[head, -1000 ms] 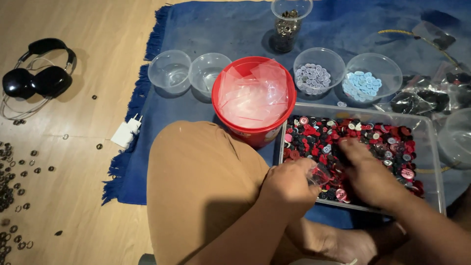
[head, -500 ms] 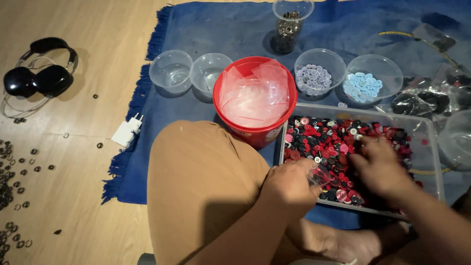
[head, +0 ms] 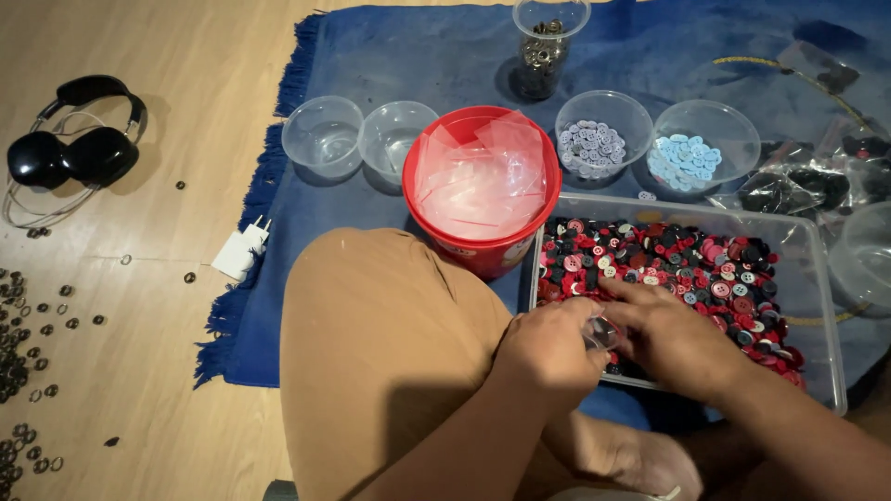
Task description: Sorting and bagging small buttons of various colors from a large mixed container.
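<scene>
My left hand (head: pixel 548 348) is closed around a small clear plastic bag (head: pixel 601 332) at the near left edge of a clear tray (head: pixel 826 306) full of red, black and pink buttons (head: pixel 687 260). The fingertips of my right hand (head: pixel 673 336) meet that bag just above the buttons. Whether those fingers pinch anything is hidden. My bent knee in tan trousers (head: pixel 380 343) fills the foreground beside the tray.
A red bucket (head: pixel 481 190) of clear plastic bags stands behind the knee. On the blue rug (head: pixel 436 56) are two empty clear bowls (head: pixel 323 136), a bowl of grey buttons (head: pixel 601 139), a bowl of light blue buttons (head: pixel 701 153) and a jar (head: pixel 548 42). Headphones (head: pixel 74 148) and scattered metal rings (head: pixel 23 325) lie on the wood floor.
My right hand moved left from among the buttons in the tray to meet the bag in my left hand. The left hand stayed put.
</scene>
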